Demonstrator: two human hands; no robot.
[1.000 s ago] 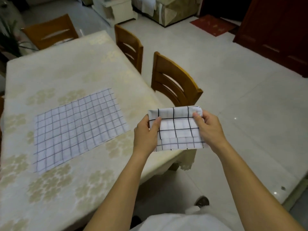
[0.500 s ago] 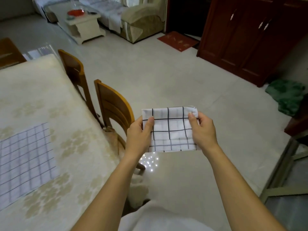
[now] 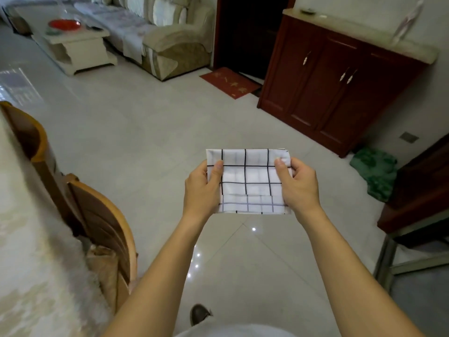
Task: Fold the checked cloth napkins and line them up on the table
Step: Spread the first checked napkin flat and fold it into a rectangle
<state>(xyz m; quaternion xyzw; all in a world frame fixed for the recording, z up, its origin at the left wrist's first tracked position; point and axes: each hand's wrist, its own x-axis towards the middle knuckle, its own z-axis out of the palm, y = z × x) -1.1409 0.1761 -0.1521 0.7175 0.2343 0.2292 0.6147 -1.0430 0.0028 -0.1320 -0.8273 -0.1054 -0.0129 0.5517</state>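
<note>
A folded white napkin with black checks (image 3: 250, 181) is held in the air over the tiled floor, in front of me. My left hand (image 3: 201, 188) grips its left edge with the thumb on top. My right hand (image 3: 297, 186) grips its right edge the same way. The table (image 3: 26, 251) with its pale patterned cloth lies at the far left edge of the view, well apart from the napkin. No other napkin is in view now.
A wooden chair (image 3: 97, 227) stands against the table's side. A dark red cabinet (image 3: 340, 81) is at the back right, with a green cloth (image 3: 374, 171) on the floor beside it. A sofa (image 3: 170, 40) and low table (image 3: 75, 45) are far back.
The view has swung right, away from the table; the flat checked napkin on it has left the frame. Both hands still hold the folded napkin, now over the floor.
</note>
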